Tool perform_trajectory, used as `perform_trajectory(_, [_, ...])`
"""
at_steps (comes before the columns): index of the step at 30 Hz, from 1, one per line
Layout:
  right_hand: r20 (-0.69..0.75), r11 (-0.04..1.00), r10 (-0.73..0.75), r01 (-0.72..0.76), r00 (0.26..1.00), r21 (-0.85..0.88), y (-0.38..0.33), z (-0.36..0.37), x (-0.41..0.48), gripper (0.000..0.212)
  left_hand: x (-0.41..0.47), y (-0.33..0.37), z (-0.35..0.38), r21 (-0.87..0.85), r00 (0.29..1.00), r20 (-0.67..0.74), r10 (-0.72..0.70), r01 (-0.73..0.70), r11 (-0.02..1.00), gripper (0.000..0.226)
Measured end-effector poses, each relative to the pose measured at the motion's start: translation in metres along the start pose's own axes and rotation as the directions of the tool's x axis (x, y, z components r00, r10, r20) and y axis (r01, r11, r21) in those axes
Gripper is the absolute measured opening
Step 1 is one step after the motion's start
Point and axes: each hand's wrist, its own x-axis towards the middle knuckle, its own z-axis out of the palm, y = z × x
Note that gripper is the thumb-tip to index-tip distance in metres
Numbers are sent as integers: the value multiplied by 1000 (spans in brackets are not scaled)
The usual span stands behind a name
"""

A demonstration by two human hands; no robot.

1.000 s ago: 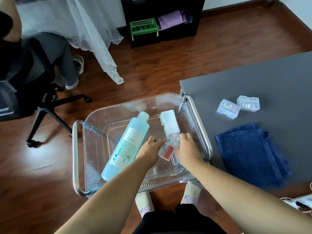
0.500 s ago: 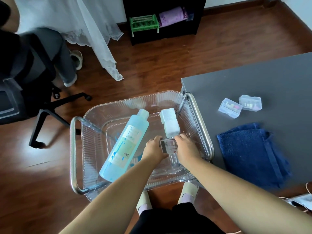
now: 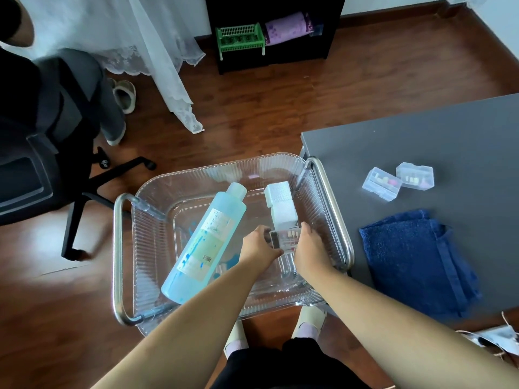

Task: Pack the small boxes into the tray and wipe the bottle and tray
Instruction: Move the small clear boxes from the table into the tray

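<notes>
We grip one box (image 3: 283, 239) in the tray (image 3: 157, 248), left hand (image 3: 259, 246) and right hand (image 3: 310, 245); two boxes (image 3: 382, 184) at 2 o'clock, plus wiping, seemingly remain.

Room with a dark wooden floor (image 3: 309, 102).
I see a black shelf (image 3: 280, 61), an office chair (image 3: 33, 175) and a white curtain (image 3: 153, 46).

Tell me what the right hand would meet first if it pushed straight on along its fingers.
Probably the white boxes just beyond the right hand and the clear box it holds; depth is unclear.
</notes>
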Motion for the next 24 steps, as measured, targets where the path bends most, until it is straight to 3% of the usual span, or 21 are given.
perform_trajectory(10, [7,1000,-2,2,1000,-5,-3,-5,6,35,1,6,2,-36,1000,16,-7,8,999,58])
perform_trajectory(17, [29,1000,9,-9,1000,-8,-6,-10,3,47,0,9,-2,-18,1000,26,9,-9,1000,62])
perform_trajectory(20, [64,1000,13,-13,998,-1,-10,-17,1,44,-6,15,-13,57,996,49,69,-72,996,65])
perform_trajectory(24, [99,999,12,-9,995,-31,-26,-34,-5,54,-14,25,-43,304,979,76,191,-205,930,61])
